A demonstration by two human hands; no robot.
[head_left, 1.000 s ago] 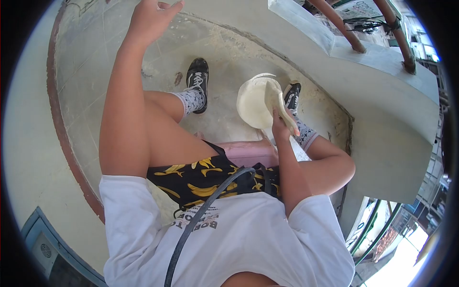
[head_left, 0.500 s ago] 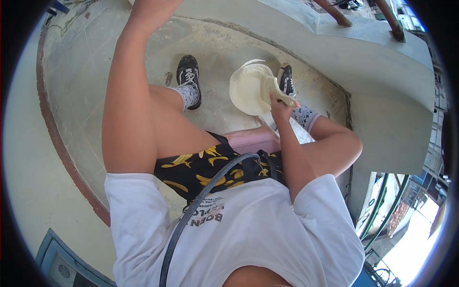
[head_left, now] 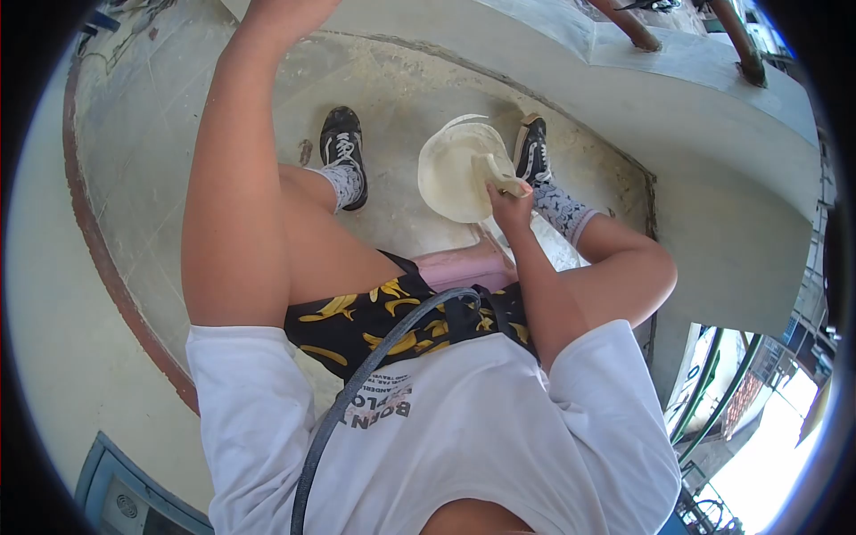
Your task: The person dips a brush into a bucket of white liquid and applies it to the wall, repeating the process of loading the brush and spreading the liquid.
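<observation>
My right hand (head_left: 511, 207) is closed around the curved cream handle (head_left: 501, 177), in front of my right shoe. The handle overlaps a round, cream, pan-like vessel (head_left: 448, 178) with a pale inside; a thin white crescent (head_left: 465, 119) shows at its far rim. My left arm reaches forward, and only the back part of my left hand (head_left: 290, 16) shows at the top edge. Its fingers are cut off by the frame. Between my thighs is a pink plastic seat (head_left: 464, 267), with a whitish translucent thing (head_left: 558, 245) beside it.
My black shoes (head_left: 342, 147) stand apart on the dusty concrete floor (head_left: 383, 80). A low concrete wall (head_left: 722, 169) with brown metal posts (head_left: 747, 58) curves along the front and right. A grey-blue door or panel (head_left: 129, 499) sits lower left. A dark strap (head_left: 343, 401) crosses my shirt.
My right hand and the cream vessel sit slightly further left. The view has shifted a little; my left arm keeps nearly the same pose.
</observation>
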